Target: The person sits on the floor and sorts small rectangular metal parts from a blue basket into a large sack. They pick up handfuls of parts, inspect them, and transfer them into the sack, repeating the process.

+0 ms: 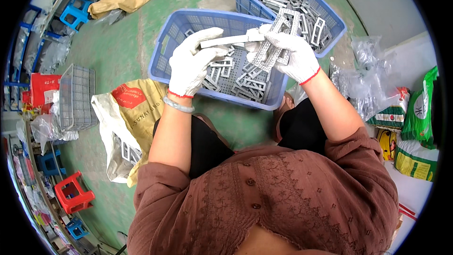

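Both my hands wear white knit gloves with red cuffs. Between the thumb and fingers of my left hand point(192, 63) is one end of a pale metal bar-like piece point(224, 41), seen edge-on. Its other end meets the fingertips of my right hand point(297, 54). That hand also grips a bundle of grey rectangular metal frames point(273, 47), tilted and overlapping. Below my hands stands a blue plastic basket point(231, 100) with loose metal frames point(250, 84) scattered on its perforated bottom.
A second blue basket point(336, 38), heaped with similar frames, stands behind to the right. At left lies an open yellow-and-white sack point(146, 97) with frames inside. A grey wire basket point(78, 97) and a red stool point(74, 192) are farther left. Plastic bags point(373, 85) crowd the right side.
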Action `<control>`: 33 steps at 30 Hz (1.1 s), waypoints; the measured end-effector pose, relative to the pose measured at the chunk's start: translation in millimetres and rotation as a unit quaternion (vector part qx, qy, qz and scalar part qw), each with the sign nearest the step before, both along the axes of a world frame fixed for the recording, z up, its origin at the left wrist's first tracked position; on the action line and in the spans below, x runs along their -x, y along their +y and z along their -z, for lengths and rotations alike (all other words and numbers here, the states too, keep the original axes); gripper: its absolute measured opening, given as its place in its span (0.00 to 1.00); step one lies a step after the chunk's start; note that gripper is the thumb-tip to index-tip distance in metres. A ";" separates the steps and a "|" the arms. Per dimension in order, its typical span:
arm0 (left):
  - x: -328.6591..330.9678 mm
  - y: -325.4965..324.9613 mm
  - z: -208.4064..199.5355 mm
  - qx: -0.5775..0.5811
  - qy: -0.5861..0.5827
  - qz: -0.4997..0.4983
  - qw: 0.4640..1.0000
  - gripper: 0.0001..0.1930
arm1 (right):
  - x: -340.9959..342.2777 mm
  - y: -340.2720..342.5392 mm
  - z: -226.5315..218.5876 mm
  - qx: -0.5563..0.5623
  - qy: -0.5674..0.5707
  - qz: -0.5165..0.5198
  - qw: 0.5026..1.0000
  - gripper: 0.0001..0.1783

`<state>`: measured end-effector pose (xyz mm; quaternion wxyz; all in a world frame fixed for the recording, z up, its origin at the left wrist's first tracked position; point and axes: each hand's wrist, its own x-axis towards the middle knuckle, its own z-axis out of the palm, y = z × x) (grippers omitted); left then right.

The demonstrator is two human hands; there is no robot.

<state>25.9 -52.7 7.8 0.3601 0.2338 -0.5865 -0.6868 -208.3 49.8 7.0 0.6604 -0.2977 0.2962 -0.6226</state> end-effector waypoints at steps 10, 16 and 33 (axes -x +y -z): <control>6.0 9.7 -4.0 -0.003 -0.029 -0.014 0.999 0.17 | 11.6 4.5 7.3 -0.016 -0.019 0.000 1.000 0.19; 15.4 18.8 -9.3 -0.023 -0.032 -0.021 0.999 0.16 | 14.7 11.5 4.3 -0.003 -0.049 0.018 0.999 0.21; 109.3 49.4 -41.0 0.129 0.005 0.073 0.989 0.16 | 96.3 82.4 -34.6 0.056 -0.009 0.087 0.995 0.21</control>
